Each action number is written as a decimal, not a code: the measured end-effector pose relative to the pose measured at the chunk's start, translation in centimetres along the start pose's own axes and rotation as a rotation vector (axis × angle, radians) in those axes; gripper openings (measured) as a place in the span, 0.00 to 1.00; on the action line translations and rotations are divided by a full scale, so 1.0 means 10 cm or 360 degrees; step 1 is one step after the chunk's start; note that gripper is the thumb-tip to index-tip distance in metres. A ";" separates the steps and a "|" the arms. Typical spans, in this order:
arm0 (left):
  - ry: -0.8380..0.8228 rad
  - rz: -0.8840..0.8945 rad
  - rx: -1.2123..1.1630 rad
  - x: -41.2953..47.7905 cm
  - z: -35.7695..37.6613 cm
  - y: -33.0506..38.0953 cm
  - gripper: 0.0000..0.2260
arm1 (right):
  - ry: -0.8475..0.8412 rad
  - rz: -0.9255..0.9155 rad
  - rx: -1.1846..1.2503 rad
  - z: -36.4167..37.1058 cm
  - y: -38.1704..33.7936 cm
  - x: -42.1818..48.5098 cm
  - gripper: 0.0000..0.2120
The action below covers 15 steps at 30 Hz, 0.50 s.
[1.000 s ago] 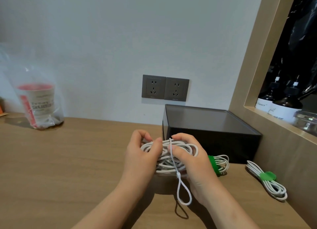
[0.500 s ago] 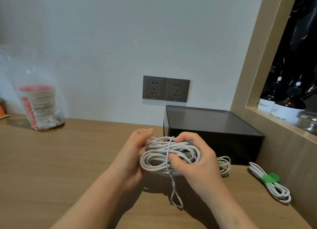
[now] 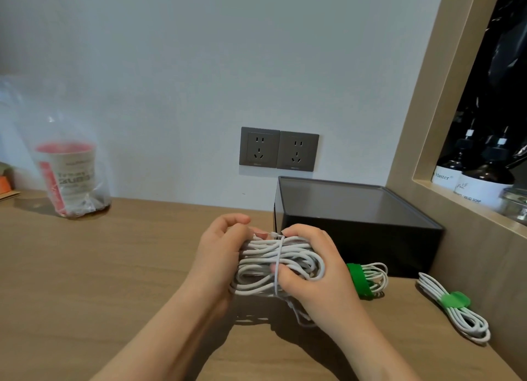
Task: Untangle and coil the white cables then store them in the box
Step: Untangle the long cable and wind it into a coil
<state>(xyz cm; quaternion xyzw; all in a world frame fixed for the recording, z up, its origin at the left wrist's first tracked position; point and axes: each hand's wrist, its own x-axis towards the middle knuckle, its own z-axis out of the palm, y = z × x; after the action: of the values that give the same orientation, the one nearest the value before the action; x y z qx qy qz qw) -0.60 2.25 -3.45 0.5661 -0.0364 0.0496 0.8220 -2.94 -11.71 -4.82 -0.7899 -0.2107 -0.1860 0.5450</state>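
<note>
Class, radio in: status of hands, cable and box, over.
Left hand and right hand grip white cable coil, strand wrapped across. Black box behind; two green-tied coils lie before it.

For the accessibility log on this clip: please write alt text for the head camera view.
The left hand and right hand grip a white cable bundle over a wooden desk, one strand wrapped across its middle. Right of them, a tied coil and a second coil lie by a black box. A bagged cup stands far left.

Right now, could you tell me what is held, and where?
The white cable bundle: left hand round its left end, right hand round its right end.
</note>
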 end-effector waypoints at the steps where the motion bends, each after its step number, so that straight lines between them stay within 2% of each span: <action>1: -0.0005 0.0043 0.0002 -0.02 0.01 0.02 0.07 | -0.0018 0.0013 0.0023 0.00 0.00 0.00 0.19; 4: -0.0018 0.0102 0.0024 -0.05 0.02 0.01 0.08 | -0.0033 0.0059 0.0005 -0.03 0.04 0.00 0.17; 8: -0.0073 0.0001 0.0001 -0.04 0.00 -0.02 0.08 | 0.0002 0.0065 -0.0154 -0.03 0.05 -0.01 0.15; 15: -0.0217 -0.0015 0.0219 -0.02 -0.03 0.00 0.05 | 0.0005 -0.0033 -0.0280 -0.02 0.09 -0.01 0.14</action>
<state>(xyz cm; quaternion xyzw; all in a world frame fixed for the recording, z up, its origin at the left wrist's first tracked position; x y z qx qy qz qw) -0.76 2.56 -3.61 0.6234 -0.0860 0.0095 0.7771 -2.56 -12.19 -5.48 -0.8323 -0.2009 -0.2106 0.4718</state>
